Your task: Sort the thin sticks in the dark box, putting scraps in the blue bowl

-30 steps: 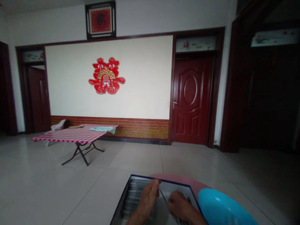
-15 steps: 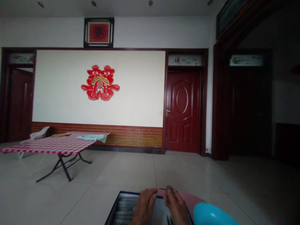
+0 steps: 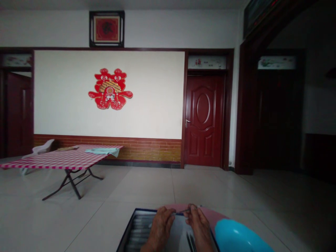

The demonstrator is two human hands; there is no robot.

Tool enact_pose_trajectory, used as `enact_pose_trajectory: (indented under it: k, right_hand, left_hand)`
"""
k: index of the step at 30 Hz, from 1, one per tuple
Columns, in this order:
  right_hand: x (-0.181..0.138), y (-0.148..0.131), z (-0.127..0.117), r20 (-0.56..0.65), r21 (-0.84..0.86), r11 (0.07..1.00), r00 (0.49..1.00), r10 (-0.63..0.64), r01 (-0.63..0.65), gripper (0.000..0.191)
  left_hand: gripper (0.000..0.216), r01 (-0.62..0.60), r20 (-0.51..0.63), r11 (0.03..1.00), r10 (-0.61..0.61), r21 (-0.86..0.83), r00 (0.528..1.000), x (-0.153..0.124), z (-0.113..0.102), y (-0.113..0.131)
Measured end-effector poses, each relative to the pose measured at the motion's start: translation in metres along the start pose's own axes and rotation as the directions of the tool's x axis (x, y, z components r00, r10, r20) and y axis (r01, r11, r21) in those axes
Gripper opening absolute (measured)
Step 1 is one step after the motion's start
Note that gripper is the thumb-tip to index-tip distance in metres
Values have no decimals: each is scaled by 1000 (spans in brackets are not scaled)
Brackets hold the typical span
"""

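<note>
A thin dark stick (image 3: 181, 212) spans the gap between my two hands, too small to name more exactly. My left hand (image 3: 160, 227) pinches its left end, fingers closed. The other end sits between the thumb and fingertips of my right hand (image 3: 198, 225). Both hands are over a shallow tray (image 3: 126, 229) with a dark blue rim. Blurred silvery-grey rods (image 3: 138, 227) lie side by side in the tray's left part. Slim dark pen-like sticks (image 3: 191, 241) lie beside my right hand, partly hidden by it.
A bright blue rounded basin-like thing (image 3: 237, 236) is just right of the tray. Under them shows a pink surface (image 3: 214, 216) with a curved edge. Farther off stand a folding table (image 3: 60, 159) with a checked cloth and a white chair (image 3: 43, 148). A red door (image 3: 203, 119) is beyond.
The view has tipped slightly downward. My right hand has turned a little, and the thin stick between my hands shows more clearly.
</note>
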State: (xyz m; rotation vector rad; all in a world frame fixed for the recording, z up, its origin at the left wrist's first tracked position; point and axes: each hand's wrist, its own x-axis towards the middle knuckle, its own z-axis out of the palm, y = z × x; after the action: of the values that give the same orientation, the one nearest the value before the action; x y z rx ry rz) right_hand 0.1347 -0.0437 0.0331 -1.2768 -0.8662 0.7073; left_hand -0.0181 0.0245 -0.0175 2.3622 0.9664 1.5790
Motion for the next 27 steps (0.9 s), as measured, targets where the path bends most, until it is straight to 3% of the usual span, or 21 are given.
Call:
enact_pose_trajectory:
  k: [3, 8, 17, 22, 25, 27]
  right_hand:
    - [0, 1, 1, 7, -34, 999, 1000, -12, 12, 55]
    - [-2, 0, 3, 33, -46, 998, 999, -31, 33, 54]
    - [-6, -3, 3, 79, 15, 1000, 997, 12, -13, 57]
    - [-8, 2, 10, 166, -25, 999, 986, 33, -29, 54]
    - [-4, 7, 13, 182, 43, 997, 981, 60, -69, 55]
    - [-1, 10, 13, 128, 158, 985, 990, 55, -75, 54]
  left_hand:
    - [42, -20, -9, 1000, 19, -14, 1000, -2, 3, -1]
    - [35, -10, 101, 1000, 10, 0, 995, -1, -2, 7]
    - [33, -48, 170, 981, 15, 191, 985, 3, -11, 20]
    - [28, 24, 228, 965, -86, 262, 970, 10, -21, 34]
    - [28, 60, 226, 947, -136, 315, 965, 13, -27, 39]
    - [28, 55, 235, 938, -142, 343, 961, 13, -28, 41]
